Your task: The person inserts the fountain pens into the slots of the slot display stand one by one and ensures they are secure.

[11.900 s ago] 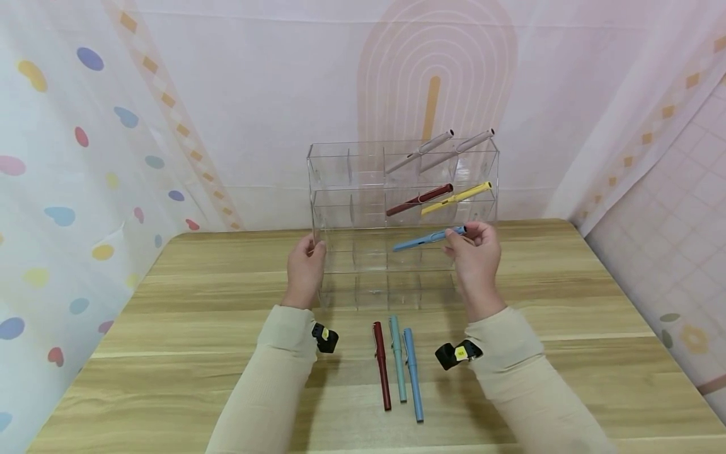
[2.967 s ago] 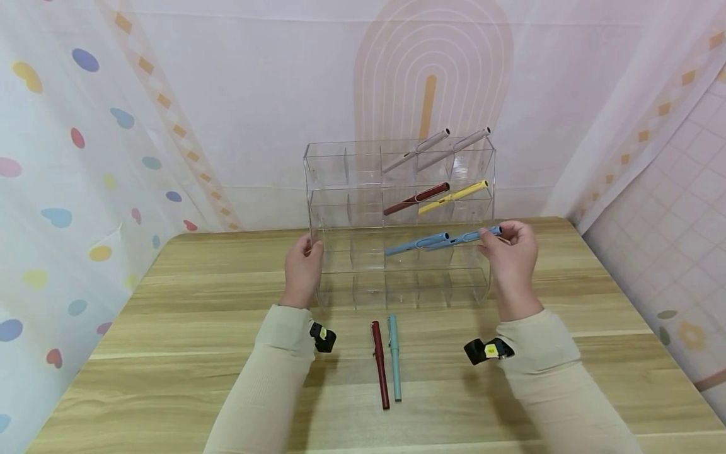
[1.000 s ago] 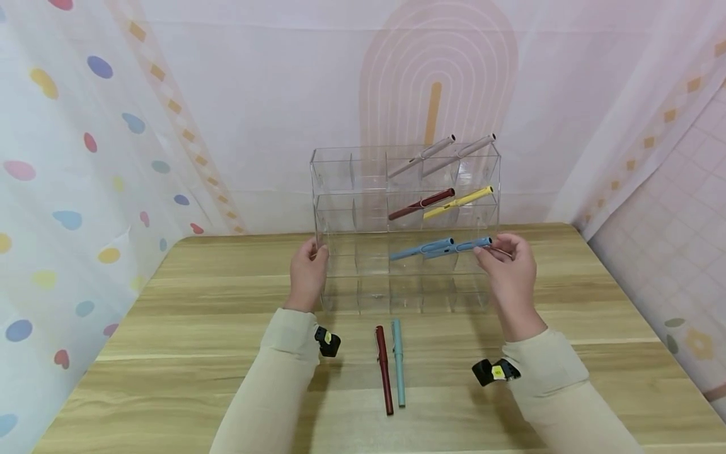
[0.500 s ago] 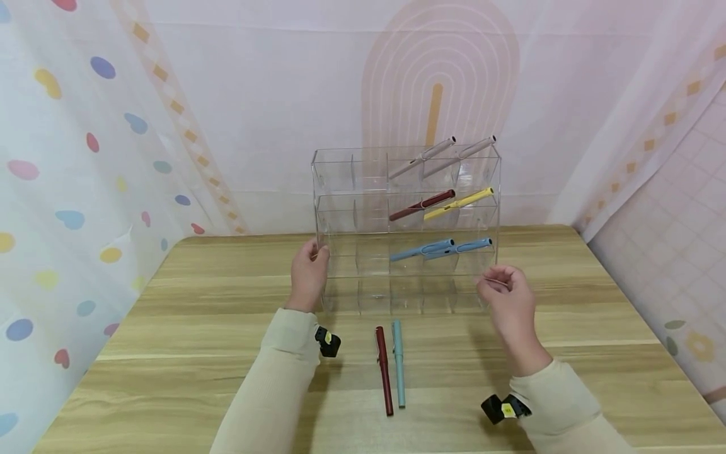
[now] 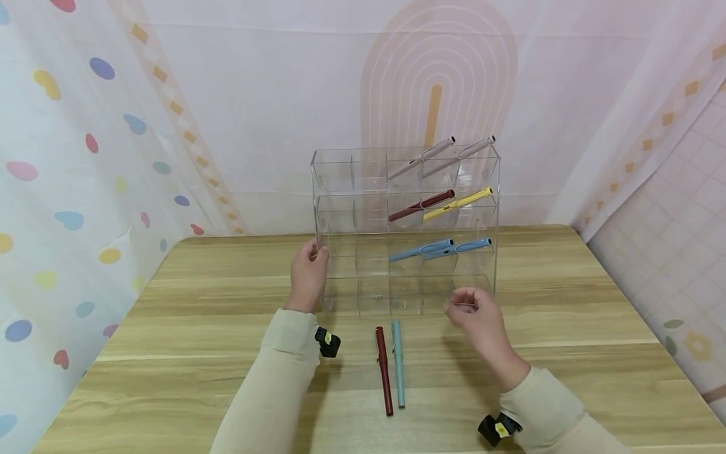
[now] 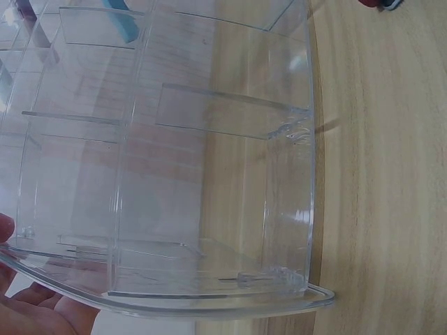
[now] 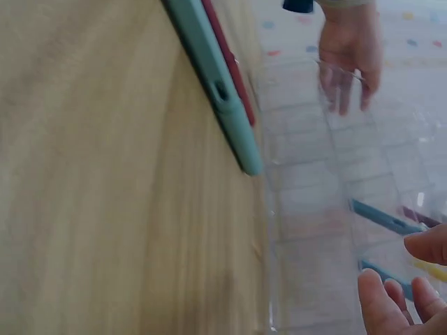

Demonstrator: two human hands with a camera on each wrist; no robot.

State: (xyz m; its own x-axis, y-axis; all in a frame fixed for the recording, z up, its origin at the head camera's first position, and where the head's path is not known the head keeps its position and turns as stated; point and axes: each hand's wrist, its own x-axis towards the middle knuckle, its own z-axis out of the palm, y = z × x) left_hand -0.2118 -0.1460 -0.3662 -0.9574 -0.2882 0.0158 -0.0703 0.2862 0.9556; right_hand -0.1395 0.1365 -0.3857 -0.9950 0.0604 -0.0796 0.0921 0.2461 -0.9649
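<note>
My left hand [image 5: 308, 274] holds the left side edge of a clear acrylic rack [image 5: 351, 197], thumb on the near side; the left wrist view shows the fingers [image 6: 42, 310] around that edge. My right hand [image 5: 479, 321] is empty, thumb and fingers apart, in front of the rack's lower right corner. On the table before the rack lie a dark red pen [image 5: 383, 372] and a teal pen [image 5: 399, 366], side by side. Two blue pens, the left one [image 5: 422, 250] and the right one [image 5: 458, 248], lean in the third tier.
Two pale pens, one [image 5: 422, 156] left of the other [image 5: 460, 155], lean in the top tier. Below them, a dark red pen [image 5: 422, 205] and a yellow pen [image 5: 458, 203] occupy the second tier. A patterned curtain [image 5: 272, 94] hangs behind the wooden table [image 5: 227, 353].
Two blue pens went from my right hand into the third tier, one after the other. My right hand has let go and moved down and left. The left hand stays at the rack.
</note>
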